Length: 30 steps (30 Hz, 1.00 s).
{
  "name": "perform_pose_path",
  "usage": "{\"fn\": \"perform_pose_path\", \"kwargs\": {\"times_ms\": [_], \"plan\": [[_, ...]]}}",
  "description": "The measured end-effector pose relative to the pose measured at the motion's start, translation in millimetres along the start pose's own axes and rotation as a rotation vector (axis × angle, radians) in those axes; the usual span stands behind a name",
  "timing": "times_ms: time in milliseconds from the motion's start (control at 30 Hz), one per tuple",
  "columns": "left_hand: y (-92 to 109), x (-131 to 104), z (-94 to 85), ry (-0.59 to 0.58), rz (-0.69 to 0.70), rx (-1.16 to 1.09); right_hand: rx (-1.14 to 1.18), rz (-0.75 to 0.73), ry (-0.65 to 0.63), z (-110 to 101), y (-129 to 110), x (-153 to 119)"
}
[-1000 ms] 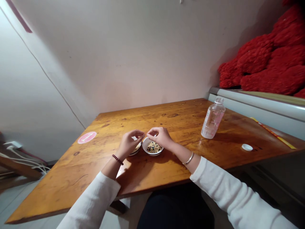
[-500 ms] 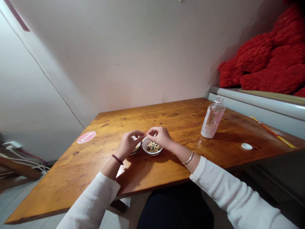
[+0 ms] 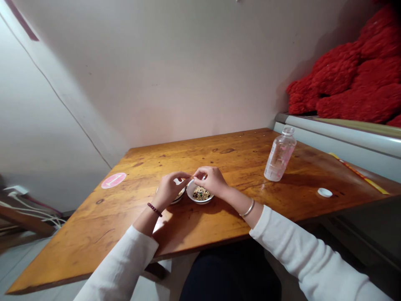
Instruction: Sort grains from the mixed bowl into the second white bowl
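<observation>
Barely anything has changed: the bare left hand (image 3: pixel 168 187) and right hand (image 3: pixel 211 180) stay fingertip to fingertip, so the fine work continues; I can't tell what they grip. Beneath sit a round white bowl (image 3: pixel 190 190) of small cream-and-dark pieces (image 3: pixel 202 193) and another, half-hidden white bowl (image 3: pixel 177 182).

White bowl (image 3: pixel 190 191), part-filled w/ small pale & dark bits (image 3: pixel 202 193), is set upright on desk (image 3: pixel 119 238) beside partly hidden 2nd bowl (image 3: pixel 179 200).
</observation>
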<state>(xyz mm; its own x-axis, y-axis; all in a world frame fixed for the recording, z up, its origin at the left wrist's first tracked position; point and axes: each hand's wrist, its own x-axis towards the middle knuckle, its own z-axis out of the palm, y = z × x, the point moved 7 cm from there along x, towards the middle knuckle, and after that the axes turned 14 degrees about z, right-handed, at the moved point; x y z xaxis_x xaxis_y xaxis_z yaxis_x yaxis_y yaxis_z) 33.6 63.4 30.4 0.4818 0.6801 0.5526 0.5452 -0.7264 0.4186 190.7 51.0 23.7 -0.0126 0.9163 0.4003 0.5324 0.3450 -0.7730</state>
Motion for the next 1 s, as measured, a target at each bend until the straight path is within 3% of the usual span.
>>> {"fn": "perform_pose_path", "kwargs": {"times_ms": [167,367,700,1000], "plan": [[-1,0,1.2,0.0,0.009,0.011,-0.063,-0.024,0.009,1,-1,-1],[0,-1,-3.0,0.063,0.006,0.017,0.035,0.054,-0.073,9,8,2],[6,1,-4.5,0.029,0.032,0.031,0.145,0.148,-0.147,14,14,5],[13,2,-6.1,0.046,0.174,0.207,0.14,0.191,-0.231,23,18,4]]}}
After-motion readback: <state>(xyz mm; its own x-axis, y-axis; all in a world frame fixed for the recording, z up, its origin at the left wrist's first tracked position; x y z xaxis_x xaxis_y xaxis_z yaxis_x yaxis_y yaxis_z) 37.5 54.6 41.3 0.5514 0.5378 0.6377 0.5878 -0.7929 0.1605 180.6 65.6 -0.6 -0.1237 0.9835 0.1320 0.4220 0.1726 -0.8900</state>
